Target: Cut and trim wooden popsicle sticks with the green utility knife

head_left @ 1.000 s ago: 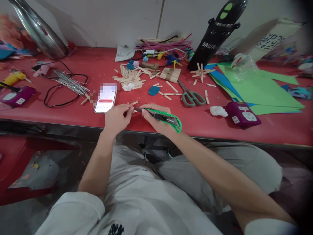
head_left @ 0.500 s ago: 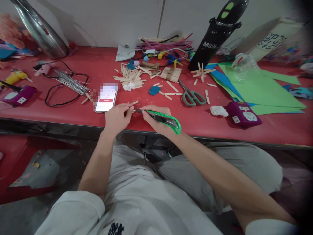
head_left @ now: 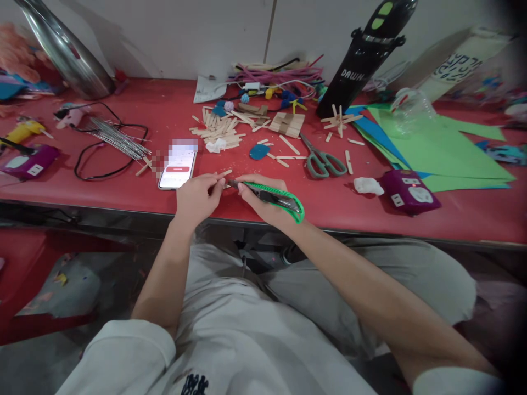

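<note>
My left hand (head_left: 198, 196) is closed on a short wooden craft stick (head_left: 224, 173), whose pale end sticks out past the fingertips. My right hand (head_left: 263, 198) grips a green box cutter (head_left: 284, 198), its handle slanting back over the hand toward the wrist. The cutter's tip points left, right by the left fingertips at the stick; whether blade and wood touch is too small to tell. Both hands are low over the front edge of the red table (head_left: 123, 192). A lit phone (head_left: 178, 167) lies just beyond my left hand.
Beyond the hands lie scissors (head_left: 323, 162), a blue disc (head_left: 259, 151) and a pile of craft sticks (head_left: 220, 131). On the right are a purple box (head_left: 411, 192), crumpled white tissue (head_left: 368, 186) and green paper (head_left: 453, 148). A black bottle (head_left: 349, 66) stands behind; wires (head_left: 119, 138) lie left.
The cutter and my right hand have shifted very slightly, the cutter's rear end a little higher. My left hand keeps its hold on the stick; nothing else visibly differs.
</note>
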A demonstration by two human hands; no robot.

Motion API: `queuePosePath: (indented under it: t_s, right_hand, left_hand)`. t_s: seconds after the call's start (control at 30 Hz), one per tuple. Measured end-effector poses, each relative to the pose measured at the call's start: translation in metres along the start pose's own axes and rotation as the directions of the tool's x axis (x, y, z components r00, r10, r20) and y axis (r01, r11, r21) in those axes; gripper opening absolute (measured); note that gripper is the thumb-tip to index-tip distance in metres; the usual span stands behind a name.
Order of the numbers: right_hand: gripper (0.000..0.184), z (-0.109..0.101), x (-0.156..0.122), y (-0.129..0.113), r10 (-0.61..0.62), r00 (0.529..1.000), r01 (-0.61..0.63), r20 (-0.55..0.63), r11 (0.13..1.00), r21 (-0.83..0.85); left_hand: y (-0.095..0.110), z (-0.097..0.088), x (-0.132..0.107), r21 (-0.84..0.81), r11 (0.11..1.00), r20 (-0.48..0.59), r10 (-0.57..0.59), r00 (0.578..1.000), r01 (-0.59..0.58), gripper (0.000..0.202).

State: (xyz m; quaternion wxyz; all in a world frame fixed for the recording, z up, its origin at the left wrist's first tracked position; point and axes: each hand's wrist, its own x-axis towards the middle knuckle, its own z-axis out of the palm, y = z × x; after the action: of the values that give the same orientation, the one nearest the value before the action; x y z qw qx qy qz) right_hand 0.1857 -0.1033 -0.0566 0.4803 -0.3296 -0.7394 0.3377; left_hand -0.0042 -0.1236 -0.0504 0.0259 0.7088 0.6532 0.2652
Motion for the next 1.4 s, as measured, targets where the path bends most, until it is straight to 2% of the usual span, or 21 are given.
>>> queuePosePath:
  t_s: [0.63, 1.13, 1.4]
  right_hand:
    - [0.022, -0.0003, 0.0000, -0.0011, -0.005, 1.000, 0.005, 0.002, 1.000, -0.004]
    - [0.016, 0.0033, 0.0001, 0.0071, -0.162, 0.987, 0.162, -0.005, 0.986, -0.025]
    - [0.018, 0.0025, -0.0017, 0.0046, -0.099, 0.995, 0.099, -0.002, 0.994, -0.037]
  left_hand:
    - [0.0004, 0.0002, -0.0001, -0.020, 1.000, 0.010, -0.003, 1.000, 0.003, 0.034]
    - [-0.0003, 0.0011, -0.0016, -0.026, 1.000, -0.004, 0.002, 1.000, -0.002, 0.031]
    - [-0.0023, 0.0018, -0.0017, -0.023, 1.000, -0.002, 0.010, 1.000, -0.011, 0.031]
